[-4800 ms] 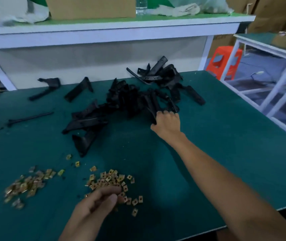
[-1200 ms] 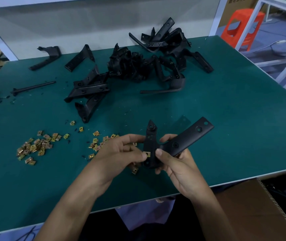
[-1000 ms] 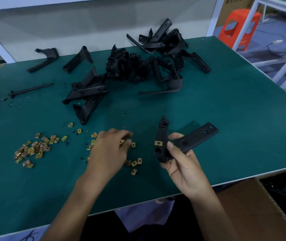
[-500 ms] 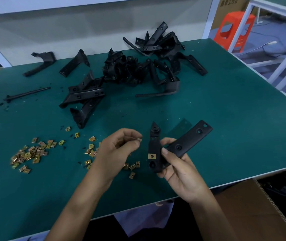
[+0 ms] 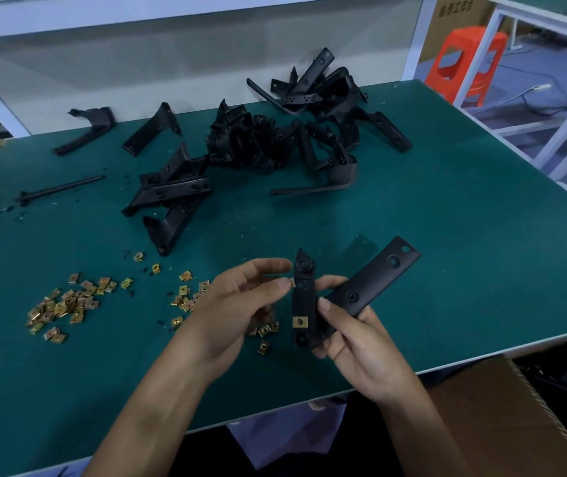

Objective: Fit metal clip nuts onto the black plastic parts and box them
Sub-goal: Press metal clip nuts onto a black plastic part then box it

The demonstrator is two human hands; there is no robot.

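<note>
Since there's only the head view to go on, I'd call this job barely started: the right hand (image 5: 354,342) is curled round one black plastic part (image 5: 361,287) held up over the near edge of the table (image 5: 447,235), and that piece has a single fitted clip nut (image 5: 300,321) sitting on its short leg. The left hand (image 5: 237,304) pinches what looks like a second clip nut (image 5: 291,281) between thumb and fingertips, right beside that leg, though it's mostly hidden. The pile of black parts (image 5: 275,142) at the back shows no brass that I can see, so nearly everything's left. The cardboard box (image 5: 502,425) sits below the table edge on the right and I can't tell what's inside. The parts are matte moulded plastic, angled, with flat straps and round holes; the loose clip nuts (image 5: 65,304) are tiny brassy folded squares on a dull green mat
</note>
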